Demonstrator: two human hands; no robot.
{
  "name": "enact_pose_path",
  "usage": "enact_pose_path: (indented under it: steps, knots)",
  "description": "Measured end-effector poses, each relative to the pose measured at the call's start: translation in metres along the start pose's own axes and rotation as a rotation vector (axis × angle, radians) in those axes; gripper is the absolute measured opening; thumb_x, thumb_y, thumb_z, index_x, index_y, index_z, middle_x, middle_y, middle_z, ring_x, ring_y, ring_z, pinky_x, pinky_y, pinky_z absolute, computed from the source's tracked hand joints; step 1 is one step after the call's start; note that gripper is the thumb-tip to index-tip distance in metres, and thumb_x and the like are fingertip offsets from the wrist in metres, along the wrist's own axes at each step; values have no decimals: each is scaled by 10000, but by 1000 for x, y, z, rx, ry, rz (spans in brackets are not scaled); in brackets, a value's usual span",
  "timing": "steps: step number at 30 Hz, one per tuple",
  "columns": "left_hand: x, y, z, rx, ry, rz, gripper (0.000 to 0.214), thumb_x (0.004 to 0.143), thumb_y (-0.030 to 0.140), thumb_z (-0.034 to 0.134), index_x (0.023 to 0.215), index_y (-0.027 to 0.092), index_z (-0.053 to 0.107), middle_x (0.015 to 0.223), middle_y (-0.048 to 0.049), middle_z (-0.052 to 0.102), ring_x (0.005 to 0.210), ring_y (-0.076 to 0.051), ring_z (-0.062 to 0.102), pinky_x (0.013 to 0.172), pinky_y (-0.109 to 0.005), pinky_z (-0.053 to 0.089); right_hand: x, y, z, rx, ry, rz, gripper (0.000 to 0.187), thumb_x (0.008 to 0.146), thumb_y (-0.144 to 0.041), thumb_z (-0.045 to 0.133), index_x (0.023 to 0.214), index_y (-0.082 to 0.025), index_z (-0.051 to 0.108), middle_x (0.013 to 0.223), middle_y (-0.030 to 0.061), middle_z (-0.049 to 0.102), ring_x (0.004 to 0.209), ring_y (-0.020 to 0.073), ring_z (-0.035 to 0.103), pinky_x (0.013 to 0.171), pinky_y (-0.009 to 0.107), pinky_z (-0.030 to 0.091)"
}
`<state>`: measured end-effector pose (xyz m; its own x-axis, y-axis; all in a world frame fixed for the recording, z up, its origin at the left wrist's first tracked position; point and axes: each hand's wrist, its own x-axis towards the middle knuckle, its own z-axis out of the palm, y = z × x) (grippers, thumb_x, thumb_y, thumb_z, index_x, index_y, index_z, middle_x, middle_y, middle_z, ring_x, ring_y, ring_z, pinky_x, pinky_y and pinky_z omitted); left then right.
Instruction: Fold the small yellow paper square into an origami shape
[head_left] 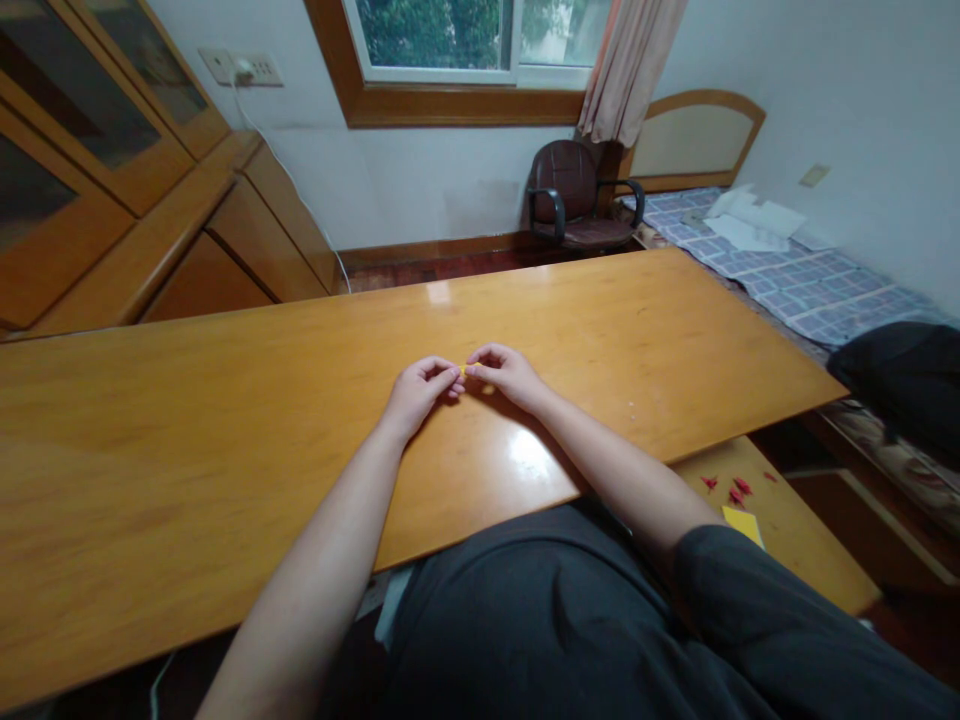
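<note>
Over the middle of the wooden table point(247, 430), my two hands meet at a small piece of yellow paper point(463, 370). My left hand point(424, 393) pinches its left side between thumb and fingers. From the other side, my right hand point(508, 375) grips it with thumb and index finger, its other fingers curled. Most of the yellow piece is covered by the fingertips, so its exact shape cannot be made out.
A lower wooden surface point(802, 530) at the right bears several small red folded pieces point(739, 490) and a yellow paper sheet point(742, 524). Beyond stand an armchair point(566, 195), a bed point(810, 275) with a black bag point(904, 385), and a wooden cabinet point(247, 240) at left.
</note>
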<state>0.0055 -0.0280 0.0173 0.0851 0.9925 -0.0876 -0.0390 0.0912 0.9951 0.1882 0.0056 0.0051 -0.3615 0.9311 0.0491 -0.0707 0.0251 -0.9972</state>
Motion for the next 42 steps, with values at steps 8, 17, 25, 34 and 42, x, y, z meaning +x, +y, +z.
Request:
enact_pose_path:
  steps: [8, 17, 25, 34, 42]
  knots:
    - [2, -1, 0, 23, -2, 21, 386, 689, 487, 802, 793, 143, 660, 679, -41, 699, 596, -132, 639, 606, -256, 523, -1, 4, 0, -6, -13, -1, 357, 704, -448, 783, 877, -163, 655, 746, -6, 648, 663, 106, 546, 585, 219, 430]
    - [5, -5, -2, 21, 80, 48, 364, 695, 474, 788, 773, 146, 652, 711, -50, 713, 595, -135, 642, 571, -246, 516, 2, 5, 1, 77, 18, 3, 378, 674, -406, 814, 923, -175, 649, 751, -26, 653, 672, 96, 566, 641, 226, 450]
    - [12, -13, -8, -34, 164, 94, 298, 714, 415, 767, 795, 151, 654, 710, -29, 703, 600, -118, 640, 574, -220, 507, 2, 3, 0, 140, 49, 23, 400, 645, -393, 816, 921, -174, 626, 710, -29, 653, 646, 106, 584, 641, 245, 459]
    - [11, -9, -8, -15, 245, 115, 318, 698, 441, 752, 792, 164, 628, 711, -17, 685, 600, -119, 634, 574, -223, 497, 4, 6, 0, 138, 72, 34, 410, 635, -408, 816, 912, -179, 620, 705, -28, 665, 635, 106, 588, 646, 249, 473]
    - [8, -9, -7, 15, 128, 85, 425, 700, 516, 779, 892, 161, 648, 687, -19, 693, 573, -122, 625, 544, -215, 491, 4, 7, 2, 112, 70, 26, 375, 649, -391, 814, 897, -179, 628, 692, -28, 652, 646, 107, 592, 672, 249, 473]
